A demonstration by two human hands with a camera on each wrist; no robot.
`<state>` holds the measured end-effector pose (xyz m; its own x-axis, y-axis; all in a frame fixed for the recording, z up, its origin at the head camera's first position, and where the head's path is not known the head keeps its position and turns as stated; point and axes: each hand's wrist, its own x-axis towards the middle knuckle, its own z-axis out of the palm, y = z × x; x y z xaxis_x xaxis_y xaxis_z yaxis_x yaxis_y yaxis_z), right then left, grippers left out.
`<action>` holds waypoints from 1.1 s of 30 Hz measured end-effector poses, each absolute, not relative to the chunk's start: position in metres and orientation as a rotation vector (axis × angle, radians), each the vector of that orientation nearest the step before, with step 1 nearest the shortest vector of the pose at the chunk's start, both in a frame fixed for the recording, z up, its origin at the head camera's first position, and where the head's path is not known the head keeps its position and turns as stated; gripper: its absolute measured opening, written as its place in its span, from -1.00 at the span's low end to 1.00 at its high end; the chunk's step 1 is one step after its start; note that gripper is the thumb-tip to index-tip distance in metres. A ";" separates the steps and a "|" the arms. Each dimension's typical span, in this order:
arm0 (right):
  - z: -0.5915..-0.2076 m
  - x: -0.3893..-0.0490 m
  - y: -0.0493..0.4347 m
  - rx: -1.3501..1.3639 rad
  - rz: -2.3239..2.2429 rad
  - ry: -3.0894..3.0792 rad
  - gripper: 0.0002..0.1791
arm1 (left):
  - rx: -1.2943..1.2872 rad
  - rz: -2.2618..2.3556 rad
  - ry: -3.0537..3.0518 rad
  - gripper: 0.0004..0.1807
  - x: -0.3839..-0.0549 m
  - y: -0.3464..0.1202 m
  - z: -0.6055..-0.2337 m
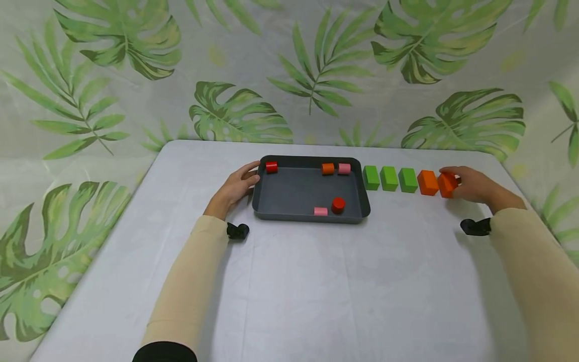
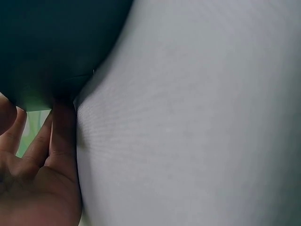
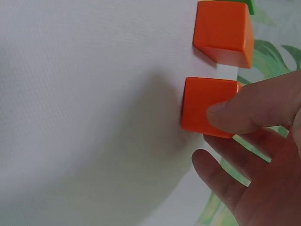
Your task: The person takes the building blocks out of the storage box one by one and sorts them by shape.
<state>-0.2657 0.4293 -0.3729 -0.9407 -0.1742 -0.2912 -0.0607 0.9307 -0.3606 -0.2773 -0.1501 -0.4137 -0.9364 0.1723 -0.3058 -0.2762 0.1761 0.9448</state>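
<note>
A dark grey tray (image 1: 294, 193) lies towards the back of the table, and my left hand (image 1: 236, 186) grips its left edge. In the left wrist view, the fingers (image 2: 63, 127) reach up against the tray's dark side (image 2: 56, 52); their tips are partly hidden. Over on the right, my right hand (image 1: 475, 186) pinches the orange block (image 3: 200, 106) at the end of a row, its thumb (image 3: 230, 117) laid on one face. A second orange block (image 1: 427, 182) stands just left of it, followed by three green blocks (image 1: 408, 180) running up to the tray.
Inside the tray are a red cylinder (image 1: 271, 167) at back left, an orange cylinder (image 1: 327, 169) beside a pink one (image 1: 344, 169) at back right, and another pink cylinder (image 1: 320, 211) near a red one (image 1: 338, 205) at the front. Leaf-patterned cloth (image 1: 244, 115) surrounds the white table (image 1: 298, 291).
</note>
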 end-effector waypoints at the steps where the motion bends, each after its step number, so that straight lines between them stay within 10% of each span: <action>1: -0.373 -0.265 0.429 -0.175 -0.505 2.764 -0.20 | -0.097 1.816 2.117 -0.39 -0.277 -0.150 -0.414; 33: -0.346 -0.256 0.426 -0.139 -0.508 2.758 -0.17 | -0.103 1.814 2.208 -0.40 -0.276 -0.144 -0.411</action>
<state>-0.2558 0.4265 -0.3459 -0.9399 -0.1536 -0.3048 -0.0349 0.9316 -0.3619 -0.2759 -0.1444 -0.4112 -0.9578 0.1225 -0.2602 -0.2314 0.2086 0.9502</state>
